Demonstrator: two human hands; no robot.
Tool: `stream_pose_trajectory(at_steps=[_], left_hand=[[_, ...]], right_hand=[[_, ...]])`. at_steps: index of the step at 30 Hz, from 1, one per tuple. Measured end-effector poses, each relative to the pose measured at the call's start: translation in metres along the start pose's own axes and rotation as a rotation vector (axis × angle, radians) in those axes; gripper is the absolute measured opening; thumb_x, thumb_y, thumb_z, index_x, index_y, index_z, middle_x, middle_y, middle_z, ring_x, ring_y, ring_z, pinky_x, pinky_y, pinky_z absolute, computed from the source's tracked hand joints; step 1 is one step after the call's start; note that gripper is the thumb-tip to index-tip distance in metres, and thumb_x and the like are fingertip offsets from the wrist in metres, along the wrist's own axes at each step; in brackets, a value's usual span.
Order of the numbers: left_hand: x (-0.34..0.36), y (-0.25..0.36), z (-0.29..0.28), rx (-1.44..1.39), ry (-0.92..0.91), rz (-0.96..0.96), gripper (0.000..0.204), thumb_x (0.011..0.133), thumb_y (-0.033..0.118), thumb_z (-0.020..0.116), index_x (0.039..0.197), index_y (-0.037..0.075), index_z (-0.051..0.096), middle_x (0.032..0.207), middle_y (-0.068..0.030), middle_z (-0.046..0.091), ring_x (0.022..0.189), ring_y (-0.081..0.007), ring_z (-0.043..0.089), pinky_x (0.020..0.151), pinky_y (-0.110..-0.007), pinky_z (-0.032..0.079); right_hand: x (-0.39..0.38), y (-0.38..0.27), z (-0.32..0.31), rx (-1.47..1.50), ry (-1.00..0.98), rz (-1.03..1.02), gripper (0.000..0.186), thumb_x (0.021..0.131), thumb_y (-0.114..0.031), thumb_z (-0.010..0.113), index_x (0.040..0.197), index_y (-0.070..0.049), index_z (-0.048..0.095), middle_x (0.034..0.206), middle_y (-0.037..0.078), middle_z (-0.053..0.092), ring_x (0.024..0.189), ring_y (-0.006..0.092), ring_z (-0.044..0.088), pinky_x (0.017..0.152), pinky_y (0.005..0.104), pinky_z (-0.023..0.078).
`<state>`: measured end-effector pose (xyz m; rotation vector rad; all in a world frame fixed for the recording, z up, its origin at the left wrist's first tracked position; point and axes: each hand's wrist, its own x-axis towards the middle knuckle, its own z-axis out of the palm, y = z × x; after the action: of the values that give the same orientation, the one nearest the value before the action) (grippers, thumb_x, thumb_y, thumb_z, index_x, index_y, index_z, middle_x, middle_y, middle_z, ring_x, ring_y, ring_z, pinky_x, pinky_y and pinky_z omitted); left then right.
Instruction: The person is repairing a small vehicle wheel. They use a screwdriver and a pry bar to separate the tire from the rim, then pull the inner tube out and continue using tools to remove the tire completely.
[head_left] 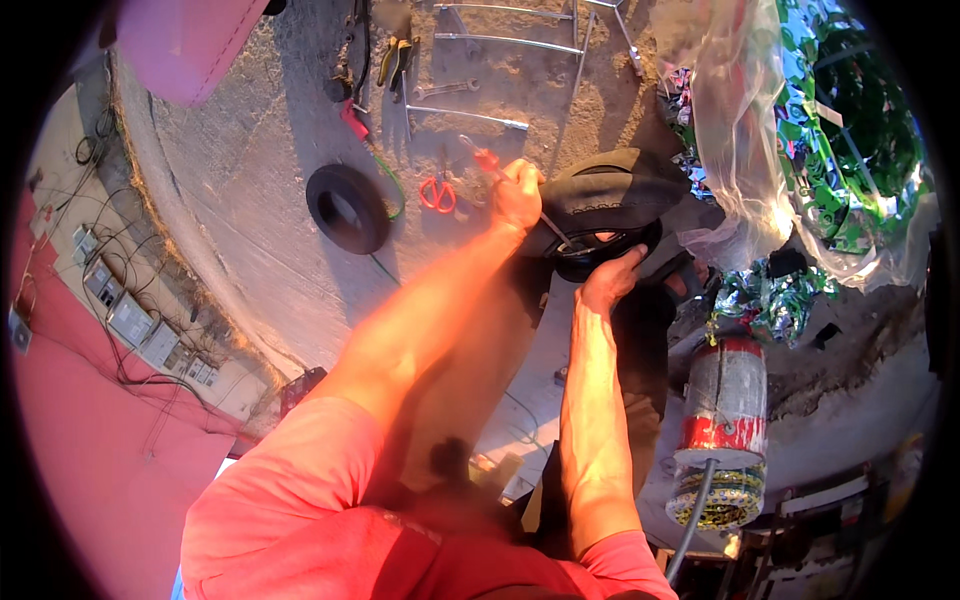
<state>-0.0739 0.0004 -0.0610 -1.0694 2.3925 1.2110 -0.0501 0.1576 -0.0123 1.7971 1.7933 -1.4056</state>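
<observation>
My left hand is closed on a screwdriver-like tool with a red and clear handle, its metal shaft angled down into a black ring, which looks like a wheel or tire. My right hand grips the lower right of that ring. A dark rubber tire lies just above it. Left of my left hand are red-handled scissors or pliers and a small loose tire on the ground.
Tools, wrenches and metal frames lie ahead. Plastic sheeting and foil-like scraps are at the right, above a red-and-white cylinder. A pink wall and boxes with cables are at the left.
</observation>
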Motion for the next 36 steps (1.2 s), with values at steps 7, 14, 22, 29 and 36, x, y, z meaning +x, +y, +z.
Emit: stream_pose_trajectory(at_steps=[7,14,22,29,36], left_hand=[[0.010,-0.012,0.012,-0.003,-0.103,0.085,0.030,0.091,0.025,0.053,0.077,0.004,0.070,0.076,-0.0164,0.070,0.075,-0.0351,0.068,0.071,-0.043,0.051],[0.020,-0.016,0.014,0.154,-0.092,0.289,0.031,0.090,0.028,0.053,0.074,0.007,0.070,0.077,-0.0151,0.070,0.076,-0.0348,0.068,0.070,-0.044,0.051],[0.020,0.010,0.029,-0.072,-0.158,0.119,0.034,0.094,0.027,0.052,0.074,0.003,0.067,0.075,-0.0155,0.068,0.072,-0.0286,0.066,0.069,-0.039,0.050],[0.042,-0.009,0.052,-0.330,-0.239,0.046,0.036,0.095,0.029,0.052,0.076,0.002,0.066,0.070,-0.0153,0.065,0.070,-0.0281,0.065,0.068,-0.040,0.049],[0.026,0.015,0.030,-0.062,-0.172,0.032,0.031,0.096,0.037,0.055,0.084,0.010,0.064,0.080,-0.0200,0.070,0.083,-0.0458,0.068,0.073,-0.053,0.052]], right_hand=[[0.018,-0.002,-0.003,-0.454,0.095,0.147,0.089,0.100,-0.068,0.045,0.106,0.017,0.069,0.108,0.040,0.068,0.104,0.0534,0.065,0.091,0.0536,0.052],[0.024,-0.013,-0.013,-0.669,-0.004,0.189,0.085,0.099,-0.068,0.044,0.129,0.010,0.060,0.127,0.035,0.063,0.122,0.0507,0.058,0.105,0.0547,0.045],[0.041,0.011,-0.009,-0.580,0.155,-0.031,0.075,0.101,-0.060,0.049,0.127,0.010,0.061,0.125,0.033,0.064,0.119,0.0497,0.060,0.102,0.0523,0.046],[0.041,0.006,0.002,-0.581,0.199,-0.080,0.066,0.103,-0.051,0.047,0.123,0.009,0.067,0.120,0.034,0.067,0.116,0.0483,0.063,0.099,0.0513,0.049],[0.046,-0.002,-0.017,-0.650,-0.013,-0.123,0.076,0.103,-0.052,0.050,0.126,0.020,0.060,0.131,0.037,0.062,0.129,0.0484,0.057,0.109,0.0445,0.045]])
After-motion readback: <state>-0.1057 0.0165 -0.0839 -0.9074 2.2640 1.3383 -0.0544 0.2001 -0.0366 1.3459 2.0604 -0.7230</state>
